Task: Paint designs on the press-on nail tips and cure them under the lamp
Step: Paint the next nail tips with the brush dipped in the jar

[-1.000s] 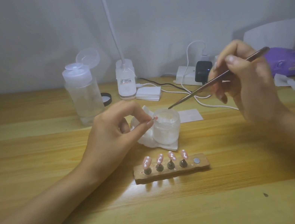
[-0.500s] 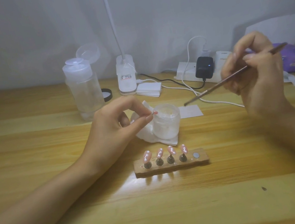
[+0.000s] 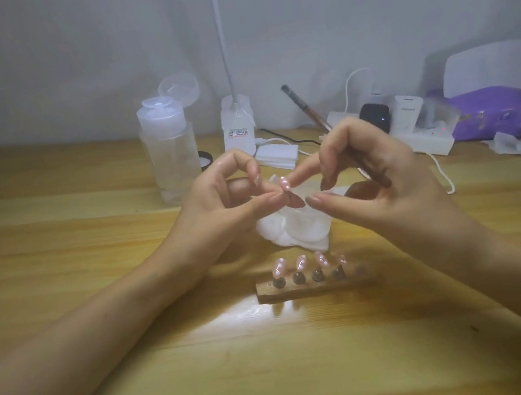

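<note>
Both forearms are cut off by the lower corners of the frame. A wide stretch of table [image 3: 282,367] lies between the bottom edge and the holder [image 3: 317,289], and more wood runs out to the left.

Holder: a wooden strip with four nail tips [image 3: 279,267] upright on pegs. Its right end is blurred and hard to make out.

Just behind it sit a white pad [image 3: 270,230] and a clear jar [image 3: 309,225], both smeared and largely hidden by the hands.

Left hand [image 3: 218,201]: thumb and fingertips pinch a pink nail tip [image 3: 284,186] above the jar.

Right hand [image 3: 380,176]: fingers curl round a thin tool [image 3: 304,106]. The tool's lower part is hidden in the hand and its far end sticks up. The index fingertip reaches the pink nail tip; whether it touches is unclear.

Along the wall: a clear bottle [image 3: 170,150] with its lid flipped open, a lamp base [image 3: 238,128] whose neck leaves the top edge, a power strip [image 3: 416,138], and a purple object [image 3: 498,113] near the right edge.
</note>
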`<state>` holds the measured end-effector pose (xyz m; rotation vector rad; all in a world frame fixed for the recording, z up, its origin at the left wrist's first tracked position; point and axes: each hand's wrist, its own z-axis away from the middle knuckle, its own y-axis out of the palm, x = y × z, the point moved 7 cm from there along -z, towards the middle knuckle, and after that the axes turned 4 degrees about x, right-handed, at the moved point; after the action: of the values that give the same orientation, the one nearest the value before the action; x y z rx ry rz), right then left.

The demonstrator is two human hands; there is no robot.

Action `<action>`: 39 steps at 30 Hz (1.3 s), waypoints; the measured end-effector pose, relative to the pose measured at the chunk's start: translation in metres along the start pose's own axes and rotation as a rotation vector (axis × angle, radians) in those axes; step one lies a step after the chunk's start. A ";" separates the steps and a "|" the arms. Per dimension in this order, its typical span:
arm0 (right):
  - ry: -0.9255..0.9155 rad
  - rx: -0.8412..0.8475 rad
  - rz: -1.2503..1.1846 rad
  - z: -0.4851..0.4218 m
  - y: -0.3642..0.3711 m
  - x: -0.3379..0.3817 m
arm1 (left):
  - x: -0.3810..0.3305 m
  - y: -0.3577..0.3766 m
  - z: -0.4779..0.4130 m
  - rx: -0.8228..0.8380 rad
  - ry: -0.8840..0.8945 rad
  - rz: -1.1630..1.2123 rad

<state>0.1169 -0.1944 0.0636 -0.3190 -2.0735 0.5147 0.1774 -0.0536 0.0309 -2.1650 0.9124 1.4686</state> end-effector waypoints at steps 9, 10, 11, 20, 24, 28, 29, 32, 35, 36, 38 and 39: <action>0.038 -0.035 -0.037 -0.010 0.010 0.009 | -0.001 0.002 0.001 0.053 -0.030 -0.042; 0.040 -0.036 -0.048 -0.011 0.010 0.009 | 0.000 0.002 0.001 0.064 -0.032 -0.051; 0.043 -0.041 -0.061 -0.010 0.010 0.009 | 0.001 0.003 0.001 0.069 -0.032 -0.063; 0.221 -0.072 -0.024 0.046 -0.023 -0.012 | 0.005 -0.022 0.000 -0.201 -0.010 -0.117; 0.251 -0.011 0.058 0.060 -0.018 -0.018 | 0.008 -0.024 0.000 -0.238 -0.029 -0.124; 0.265 -0.010 -0.021 0.061 -0.015 -0.025 | 0.008 -0.024 0.001 -0.237 -0.033 -0.128; 0.268 -0.010 -0.037 0.062 -0.015 -0.027 | 0.008 -0.025 0.001 -0.239 -0.033 -0.132; 0.254 -0.004 -0.033 0.062 -0.014 -0.028 | 0.009 -0.026 0.001 -0.243 -0.031 -0.140; 0.252 0.001 0.015 0.060 -0.015 -0.027 | 0.009 -0.026 0.001 -0.243 -0.033 -0.132; 0.250 0.003 0.026 0.059 -0.015 -0.027 | 0.009 -0.026 0.001 -0.242 -0.035 -0.131; 0.247 0.011 0.035 0.058 -0.014 -0.027 | 0.010 -0.027 0.001 -0.244 -0.037 -0.133; 0.245 0.016 0.022 0.057 -0.014 -0.026 | 0.010 -0.027 0.001 -0.245 -0.039 -0.135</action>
<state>0.0815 -0.2310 0.0238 -0.3762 -1.8301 0.4799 0.1977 -0.0366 0.0200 -2.3088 0.5851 1.6205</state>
